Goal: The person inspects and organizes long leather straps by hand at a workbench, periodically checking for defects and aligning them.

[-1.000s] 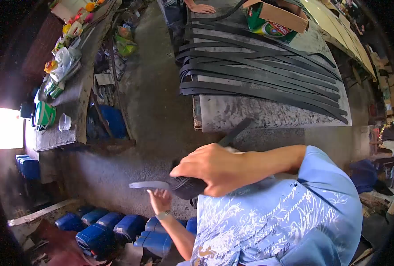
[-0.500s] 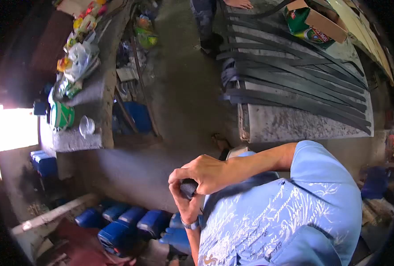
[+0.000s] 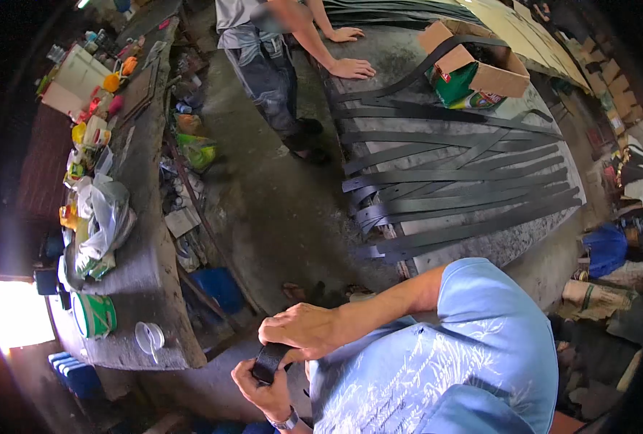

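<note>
While the cluttered worktop at the far left carries bags, bottles, a green bucket and a clear plastic cup, the work itself is lower, near the middle. The person's left hand, with a watch on the wrist, holds a black strip from below, and the right hand presses on it from above. The grip of both hands is clamped on this strip, which looks wound into a small tight roll close to the person's body, so this piece seems almost finished. To the right, on the grey worktop, many long strips lie flat and unrolled, so much work seems to remain. Behind them stands an open cardboard box, and another person's hand rests on the worktop edge.
</note>
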Motion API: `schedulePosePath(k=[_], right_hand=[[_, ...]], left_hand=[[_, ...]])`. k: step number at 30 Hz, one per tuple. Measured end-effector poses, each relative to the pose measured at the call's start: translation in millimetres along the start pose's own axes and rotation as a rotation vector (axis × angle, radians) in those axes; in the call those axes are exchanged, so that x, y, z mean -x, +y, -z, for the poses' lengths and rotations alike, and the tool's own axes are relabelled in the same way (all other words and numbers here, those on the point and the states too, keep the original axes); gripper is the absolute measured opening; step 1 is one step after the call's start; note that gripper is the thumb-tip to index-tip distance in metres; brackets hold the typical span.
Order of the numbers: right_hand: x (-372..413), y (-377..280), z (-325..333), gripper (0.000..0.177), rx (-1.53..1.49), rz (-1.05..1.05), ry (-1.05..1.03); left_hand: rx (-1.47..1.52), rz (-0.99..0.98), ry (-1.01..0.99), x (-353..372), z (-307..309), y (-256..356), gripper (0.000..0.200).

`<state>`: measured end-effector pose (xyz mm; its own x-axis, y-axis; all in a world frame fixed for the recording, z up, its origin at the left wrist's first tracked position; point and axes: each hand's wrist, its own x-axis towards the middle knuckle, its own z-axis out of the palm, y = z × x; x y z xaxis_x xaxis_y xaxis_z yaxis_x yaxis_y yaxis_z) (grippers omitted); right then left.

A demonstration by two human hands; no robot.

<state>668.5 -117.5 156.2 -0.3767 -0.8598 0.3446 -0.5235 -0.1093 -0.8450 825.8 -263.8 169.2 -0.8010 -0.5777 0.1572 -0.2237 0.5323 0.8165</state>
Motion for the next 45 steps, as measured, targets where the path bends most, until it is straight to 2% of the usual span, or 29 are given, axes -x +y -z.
schedulePosePath(k=[1,4,5,8,10,12,13,15,17,19,21,22,24,25,26,28,30,33,34,35,38,39,42,43,45], right_hand=[[-13.5,7.8,-0.6,0.051,0.022,0.001,0.020],[-59.0,32.3,1.1,0.049,0.161,0.016,0.054],[-77.3,37.3,2.8,0.049,0.241,0.024,0.081],[-133.5,40.7,33.1,0.051,0.478,-0.002,0.024],[-169.1,44.3,68.5,0.050,0.624,0.059,0.198],[-198.7,55.3,107.4,0.044,0.603,-0.064,0.311],[-207.0,62.3,119.9,0.044,0.627,-0.121,0.402],[-221.8,75.0,140.7,0.046,0.700,-0.205,0.538],[-223.3,107.4,143.1,0.042,0.726,-0.221,0.541],[-217.3,149.1,135.9,0.050,0.632,-0.408,0.399],[-212.0,174.9,128.2,0.060,0.722,-0.433,0.320],[-215.6,183.6,128.3,0.066,0.766,-0.442,0.277],[-230.8,197.0,134.4,0.073,0.586,-0.482,0.257],[-239.4,203.1,136.1,0.076,0.479,-0.506,0.223],[-252.4,212.2,142.2,0.074,0.462,-0.443,0.243],[-286.6,236.3,160.7,0.071,0.402,-0.334,0.290],[-326.3,258.0,183.1,0.069,0.347,-0.322,0.221],[-377.2,278.2,218.7,0.064,0.173,-0.255,0.141],[-393.5,285.0,232.3,0.063,0.101,-0.227,0.115],[-408.0,285.5,243.7,0.063,-0.009,-0.287,0.060],[-438.9,314.9,259.5,0.068,0.154,-0.080,0.101],[-450.4,319.1,264.8,0.079,0.163,-0.114,0.102],[-479.1,351.1,272.6,0.092,0.014,-0.252,0.082],[-486.6,358.9,276.3,0.096,0.077,-0.265,0.123],[-503.4,374.5,291.7,0.093,0.057,-0.421,0.120]], left_hand=[[0.050,0.068,-0.002,-18.1,0.3,-1.3,0.049],[0.104,-0.022,-0.097,-77.4,5.7,-17.2,0.048],[0.089,-0.120,-0.096,-100.5,6.9,-25.6,0.048],[0.169,0.062,-0.147,-162.2,11.9,-27.5,0.048],[0.128,-0.038,-0.183,-202.6,18.3,-42.2,0.049],[0.065,-0.094,-0.220,-239.3,23.6,-58.1,0.050],[0.059,-0.013,-0.234,-256.2,26.4,-58.9,0.051],[0.145,-0.063,-0.198,-289.7,29.4,-64.0,0.050],[0.224,-0.067,-0.194,-320.8,30.5,-72.3,0.049],[0.339,-0.036,-0.215,-352.8,22.1,-58.8,0.050],[0.423,-0.030,-0.262,-382.1,9.1,-53.3,0.053],[0.350,-0.081,-0.239,-396.7,-1.0,-44.9,0.047],[0.128,-0.283,-0.292,-438.9,-19.9,-34.8,0.040],[0.135,-0.276,-0.279,-459.7,-31.0,-29.9,0.038],[0.132,-0.254,-0.263,-480.5,-41.0,-27.6,0.036],[0.155,-0.070,-0.274,-524.3,-57.5,-31.4,0.037],[0.100,-0.142,-0.295,-571.2,-64.6,-26.6,0.038],[0.309,0.105,-0.485,-624.7,-77.1,-12.4,0.042],[0.399,0.133,-0.457,-640.4,-85.2,-10.4,0.041],[0.492,0.161,-0.435,-656.0,-94.3,-9.3,0.041],[0.788,0.226,-0.372,-690.0,-123.7,4.0,0.037],[0.875,0.260,-0.359,-700.1,-133.3,6.8,0.036],[1.020,0.293,-0.285,-735.8,-167.6,5.7,0.037],[1.026,0.321,-0.263,-747.6,-177.9,3.9,0.037],[1.076,0.327,-0.235,-773.6,-200.3,0.7,0.037]])
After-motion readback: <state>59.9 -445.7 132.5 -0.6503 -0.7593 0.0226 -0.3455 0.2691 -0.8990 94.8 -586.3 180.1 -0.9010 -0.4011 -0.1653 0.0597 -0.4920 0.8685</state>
